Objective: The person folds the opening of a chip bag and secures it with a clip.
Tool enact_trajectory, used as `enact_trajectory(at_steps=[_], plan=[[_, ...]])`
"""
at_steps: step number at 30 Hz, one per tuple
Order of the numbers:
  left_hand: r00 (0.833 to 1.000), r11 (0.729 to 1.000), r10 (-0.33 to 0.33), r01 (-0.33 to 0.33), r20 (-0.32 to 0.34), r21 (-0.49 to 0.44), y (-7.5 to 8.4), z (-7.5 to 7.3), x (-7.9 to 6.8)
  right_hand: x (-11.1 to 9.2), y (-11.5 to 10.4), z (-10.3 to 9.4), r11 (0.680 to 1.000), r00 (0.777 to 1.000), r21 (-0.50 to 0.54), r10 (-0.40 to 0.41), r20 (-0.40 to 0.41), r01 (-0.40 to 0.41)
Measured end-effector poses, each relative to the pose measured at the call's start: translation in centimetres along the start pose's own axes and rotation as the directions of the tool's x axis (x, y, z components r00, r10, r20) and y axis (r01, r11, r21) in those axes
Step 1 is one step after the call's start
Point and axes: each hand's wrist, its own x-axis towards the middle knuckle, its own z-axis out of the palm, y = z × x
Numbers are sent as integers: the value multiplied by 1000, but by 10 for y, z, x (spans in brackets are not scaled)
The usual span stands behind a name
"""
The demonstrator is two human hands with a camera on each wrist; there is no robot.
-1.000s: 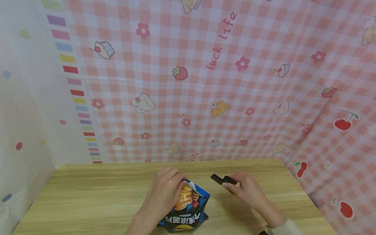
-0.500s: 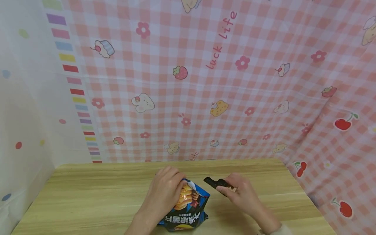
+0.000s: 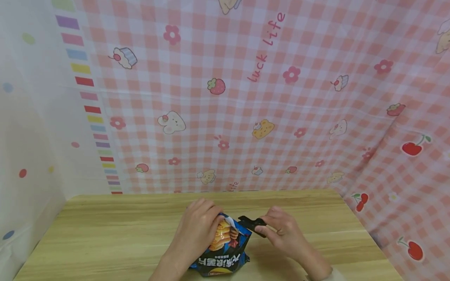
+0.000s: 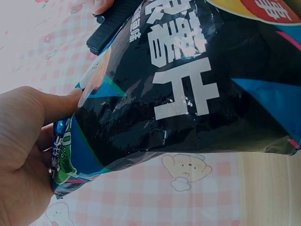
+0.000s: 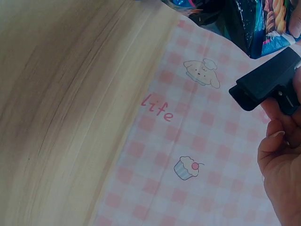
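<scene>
A black and blue bag of potato chips (image 3: pixel 226 249) stands on the table in the head view. My left hand (image 3: pixel 198 228) grips its folded upper edge, the thumb on the front, as the left wrist view shows with the bag (image 4: pixel 136 127) close up. Between thumb and fingers my right hand (image 3: pixel 286 236) pinches a black bag clip (image 3: pixel 249 223) by its handle end. The tip of the clip overlaps the bag's upper right corner in the head view. In the right wrist view the clip (image 5: pixel 265 80) lies just below the bag's corner (image 5: pixel 254 49).
The light wood table (image 3: pixel 116 234) carries the bag. A pink checked cloth (image 3: pixel 197 105) with cartoon prints hangs along its back edge and continues on the right (image 3: pixel 415 203). A white sheet with coloured dots (image 3: pixel 31 128) hangs at the left.
My right hand has carried the clip leftward to the bag's upper right corner. The left hand and the bag have stayed in place.
</scene>
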Motion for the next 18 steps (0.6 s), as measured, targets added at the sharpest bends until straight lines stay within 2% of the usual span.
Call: enact_trajectory(at_steps=[10,18], plan=[[1000,1000,1,-1,3,5,0,0,0,7,-2,6,999,1000,29,-25,13,25],[1000,1000,0,0,7,13,1,0,-1,12,-3,10,999,999,5,-35,26,35]])
